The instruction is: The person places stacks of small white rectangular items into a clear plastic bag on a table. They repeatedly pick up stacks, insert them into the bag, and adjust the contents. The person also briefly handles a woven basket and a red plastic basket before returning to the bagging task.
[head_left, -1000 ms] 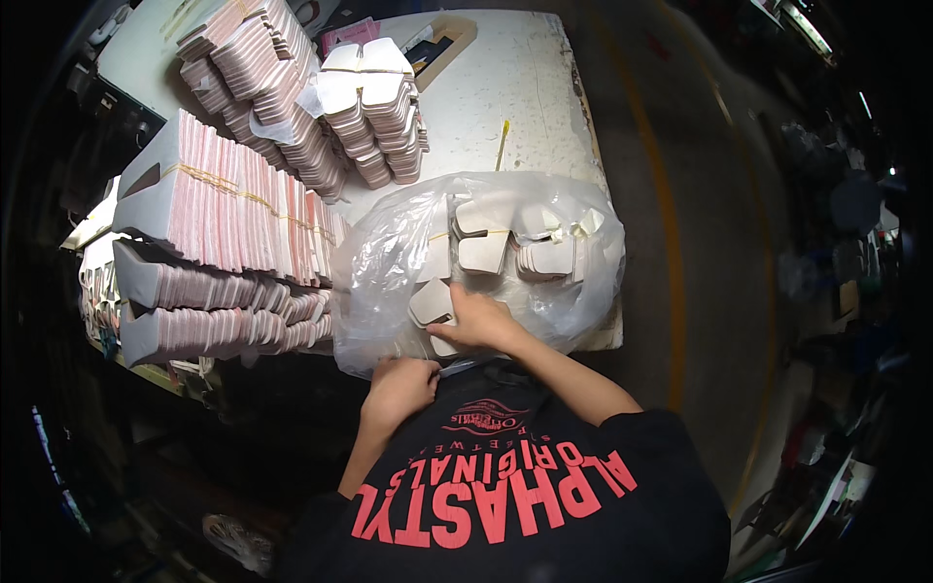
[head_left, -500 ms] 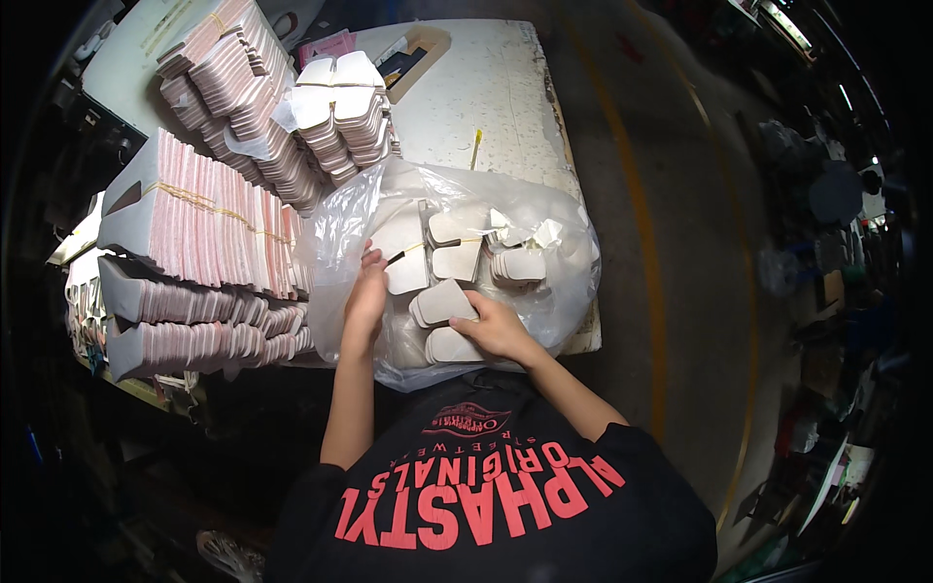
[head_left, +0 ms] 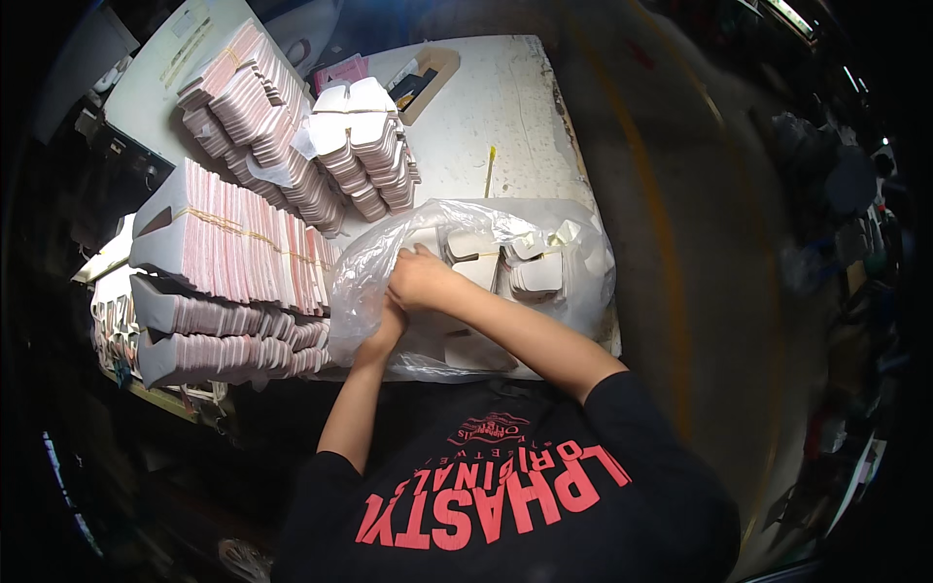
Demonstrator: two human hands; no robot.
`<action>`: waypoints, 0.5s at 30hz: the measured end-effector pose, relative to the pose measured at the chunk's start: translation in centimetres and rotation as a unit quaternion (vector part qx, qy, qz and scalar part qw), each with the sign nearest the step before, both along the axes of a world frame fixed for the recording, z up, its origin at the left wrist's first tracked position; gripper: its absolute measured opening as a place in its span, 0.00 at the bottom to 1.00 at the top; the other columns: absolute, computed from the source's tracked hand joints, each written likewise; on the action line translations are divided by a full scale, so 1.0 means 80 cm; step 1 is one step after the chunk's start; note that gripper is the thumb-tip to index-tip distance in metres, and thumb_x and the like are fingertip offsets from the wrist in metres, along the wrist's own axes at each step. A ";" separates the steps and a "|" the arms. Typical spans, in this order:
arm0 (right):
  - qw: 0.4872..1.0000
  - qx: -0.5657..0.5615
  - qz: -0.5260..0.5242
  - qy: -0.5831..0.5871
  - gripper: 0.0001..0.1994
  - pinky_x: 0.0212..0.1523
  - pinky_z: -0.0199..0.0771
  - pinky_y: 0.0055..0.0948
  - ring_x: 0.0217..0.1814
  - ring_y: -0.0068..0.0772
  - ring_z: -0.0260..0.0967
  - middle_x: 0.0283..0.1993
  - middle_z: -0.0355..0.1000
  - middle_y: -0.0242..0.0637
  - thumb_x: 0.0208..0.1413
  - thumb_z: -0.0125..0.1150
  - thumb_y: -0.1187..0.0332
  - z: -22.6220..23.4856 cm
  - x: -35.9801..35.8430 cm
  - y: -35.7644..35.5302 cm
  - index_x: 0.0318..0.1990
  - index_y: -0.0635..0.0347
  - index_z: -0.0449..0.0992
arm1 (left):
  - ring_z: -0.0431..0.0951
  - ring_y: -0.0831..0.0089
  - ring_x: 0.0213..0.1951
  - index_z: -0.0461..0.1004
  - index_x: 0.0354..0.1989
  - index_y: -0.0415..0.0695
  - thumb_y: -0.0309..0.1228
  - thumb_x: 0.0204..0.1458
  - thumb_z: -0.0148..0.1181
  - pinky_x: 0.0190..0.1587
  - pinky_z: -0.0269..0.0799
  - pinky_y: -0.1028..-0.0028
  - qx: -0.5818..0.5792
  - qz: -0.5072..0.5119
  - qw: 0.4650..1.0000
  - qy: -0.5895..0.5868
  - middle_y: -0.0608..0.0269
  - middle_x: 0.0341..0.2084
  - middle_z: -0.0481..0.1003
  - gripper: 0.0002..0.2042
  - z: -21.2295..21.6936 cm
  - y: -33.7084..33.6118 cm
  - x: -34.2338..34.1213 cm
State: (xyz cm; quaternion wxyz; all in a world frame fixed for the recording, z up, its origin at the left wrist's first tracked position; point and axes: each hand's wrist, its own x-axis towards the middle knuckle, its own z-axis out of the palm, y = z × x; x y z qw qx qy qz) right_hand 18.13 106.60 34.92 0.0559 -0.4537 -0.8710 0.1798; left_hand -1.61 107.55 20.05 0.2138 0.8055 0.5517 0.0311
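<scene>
Stacks [head_left: 238, 248] left of bag [head_left: 352, 316]

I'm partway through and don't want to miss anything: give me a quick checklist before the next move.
1. Both hands in view: ok; left hand and right hand are close together at the left part of the plastic bag.
2. Fingers' hold on the bag: cannot tell; fingertips are mostly hidden.
3. Bag well inside the table edge: not ok; its right side appears to reach the edge.
4. Pale bundles fully visible: not ok; the right forearm covers part.
5. Large banded stack clear of both hands: ok.
</scene>
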 end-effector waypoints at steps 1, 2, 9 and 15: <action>0.999 0.048 -0.006 -0.013 0.18 0.68 0.64 0.66 0.63 0.51 0.72 0.56 0.77 0.46 0.65 0.57 0.55 -0.011 -0.013 0.006 0.50 0.57 0.85 | 0.56 0.36 0.75 0.72 0.68 0.43 0.29 0.56 0.61 0.75 0.52 0.46 -0.031 0.023 0.999 -0.008 0.44 0.70 0.67 0.28 -0.003 0.003 -0.005; 0.993 0.117 -0.013 -0.010 0.19 0.69 0.62 0.69 0.64 0.50 0.71 0.55 0.77 0.45 0.64 0.57 0.54 -0.020 -0.023 0.012 0.48 0.56 0.86 | 0.55 0.37 0.75 0.72 0.68 0.44 0.29 0.56 0.60 0.76 0.51 0.48 -0.007 0.012 1.000 0.009 0.43 0.72 0.65 0.28 -0.004 0.003 -0.008; 0.991 0.019 -0.064 -0.115 0.24 0.75 0.52 0.64 0.73 0.40 0.59 0.68 0.67 0.41 0.55 0.64 0.47 -0.015 0.001 0.027 0.51 0.54 0.88 | 0.40 0.47 0.82 0.44 0.82 0.44 0.30 0.57 0.57 0.82 0.38 0.59 -0.191 0.115 0.964 0.142 0.44 0.82 0.39 0.44 0.067 0.000 0.036; 0.993 0.028 -0.027 -0.110 0.21 0.69 0.64 0.65 0.73 0.49 0.61 0.65 0.68 0.50 0.56 0.63 0.49 -0.030 0.044 0.030 0.46 0.54 0.88 | 0.37 0.47 0.83 0.30 0.82 0.38 0.37 0.62 0.54 0.83 0.37 0.58 -0.226 0.067 0.943 0.236 0.42 0.83 0.35 0.47 0.098 0.026 0.062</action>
